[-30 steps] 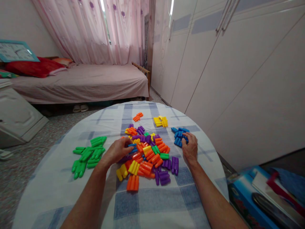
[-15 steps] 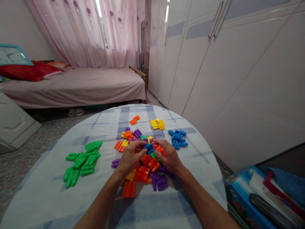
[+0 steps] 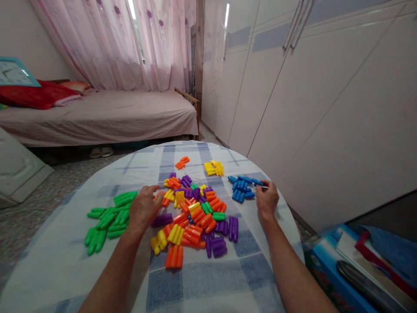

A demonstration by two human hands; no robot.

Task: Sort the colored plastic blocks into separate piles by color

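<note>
Blue piece pinched by right hand beside blue pile.
Light, stiff, smooth plastic; grip mid-length. Left hand loose, fingertips at mixed heap on worktop.

I see bare tabletop along the near edge, mixed pile of pegs blocking the centre, green pegs crowding the left edge, blue pegs by my right hand, narrow open lane between pile and green pegs taken by my left hand, clear cloth at far edge
</note>
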